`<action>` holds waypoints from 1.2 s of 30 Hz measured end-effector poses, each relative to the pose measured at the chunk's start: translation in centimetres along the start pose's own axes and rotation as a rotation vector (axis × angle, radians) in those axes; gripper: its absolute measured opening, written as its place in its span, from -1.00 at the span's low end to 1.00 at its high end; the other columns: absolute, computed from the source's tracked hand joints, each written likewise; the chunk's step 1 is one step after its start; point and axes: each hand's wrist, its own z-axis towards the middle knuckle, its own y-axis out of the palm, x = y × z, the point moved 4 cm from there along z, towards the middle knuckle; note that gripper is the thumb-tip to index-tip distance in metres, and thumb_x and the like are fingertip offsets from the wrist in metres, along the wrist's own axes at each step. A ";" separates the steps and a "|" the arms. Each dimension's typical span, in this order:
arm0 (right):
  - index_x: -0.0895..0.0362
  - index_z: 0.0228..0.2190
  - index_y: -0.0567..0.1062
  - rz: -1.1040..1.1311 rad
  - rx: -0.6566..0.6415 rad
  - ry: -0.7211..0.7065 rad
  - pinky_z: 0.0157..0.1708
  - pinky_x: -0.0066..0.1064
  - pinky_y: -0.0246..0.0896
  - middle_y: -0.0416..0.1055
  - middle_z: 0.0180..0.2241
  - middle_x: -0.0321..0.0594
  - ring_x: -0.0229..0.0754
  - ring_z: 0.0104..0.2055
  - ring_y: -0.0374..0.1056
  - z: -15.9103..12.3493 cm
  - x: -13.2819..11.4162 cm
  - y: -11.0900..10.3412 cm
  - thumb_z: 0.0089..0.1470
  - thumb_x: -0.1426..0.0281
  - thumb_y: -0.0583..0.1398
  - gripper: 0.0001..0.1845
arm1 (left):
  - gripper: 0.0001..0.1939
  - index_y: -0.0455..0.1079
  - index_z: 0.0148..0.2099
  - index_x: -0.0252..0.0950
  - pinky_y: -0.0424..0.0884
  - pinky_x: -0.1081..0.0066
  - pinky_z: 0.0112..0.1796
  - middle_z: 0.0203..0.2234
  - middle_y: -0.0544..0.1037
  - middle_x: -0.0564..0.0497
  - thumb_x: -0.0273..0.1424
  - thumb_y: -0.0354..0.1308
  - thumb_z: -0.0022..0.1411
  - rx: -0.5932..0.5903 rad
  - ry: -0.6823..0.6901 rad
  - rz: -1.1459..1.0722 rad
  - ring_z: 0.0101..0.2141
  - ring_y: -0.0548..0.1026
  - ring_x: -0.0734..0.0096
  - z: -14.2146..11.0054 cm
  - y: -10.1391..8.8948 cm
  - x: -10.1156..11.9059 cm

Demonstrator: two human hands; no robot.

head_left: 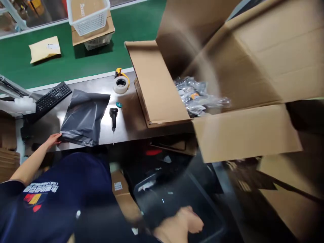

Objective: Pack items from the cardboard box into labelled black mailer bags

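Bench [130,116]: shiny metal, glare in bright patches
Green surface [138,23]: flat, along bench's far side
Strip [88,78]: white, between the two
Post [14,14]: pale, slanted, far left corner
Under bench: dark, detail blurred

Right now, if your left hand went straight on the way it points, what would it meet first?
The grey bag: the left hand already seems to touch its near-left corner.
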 end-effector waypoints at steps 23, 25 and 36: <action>0.06 0.45 0.18 -0.159 -1.213 -1.790 0.47 0.22 -0.01 -0.03 0.52 0.06 0.26 0.55 -0.05 -20.9 -32.7 28.4 0.16 0.43 0.26 -0.13 | -0.33 0.31 0.45 -0.10 -0.10 0.05 0.46 0.45 0.27 -0.13 -0.35 0.10 0.30 -0.492 1.538 1.086 0.45 0.20 0.01 13.4 2.3 5.0; 0.01 0.44 0.19 -0.135 -1.244 -1.787 0.46 0.22 0.00 0.00 0.51 0.03 0.24 0.55 -0.04 -21.5 -30.9 27.7 0.19 0.41 0.25 -0.16 | -0.29 0.26 0.48 -0.06 -0.18 0.05 0.46 0.46 0.25 -0.14 -0.34 0.11 0.30 -0.513 1.607 1.063 0.45 0.21 0.00 12.8 1.4 2.5; 0.01 0.20 0.55 0.391 -1.505 -0.666 0.44 0.25 0.09 0.59 0.15 -0.11 0.09 0.31 0.43 -21.8 -28.7 26.6 0.33 0.22 0.07 -0.49 | -0.58 0.64 0.10 -0.15 0.28 -0.03 0.34 0.10 0.67 -0.14 -0.21 0.01 0.41 -0.423 1.197 0.469 0.24 0.51 0.00 5.3 -0.5 -2.5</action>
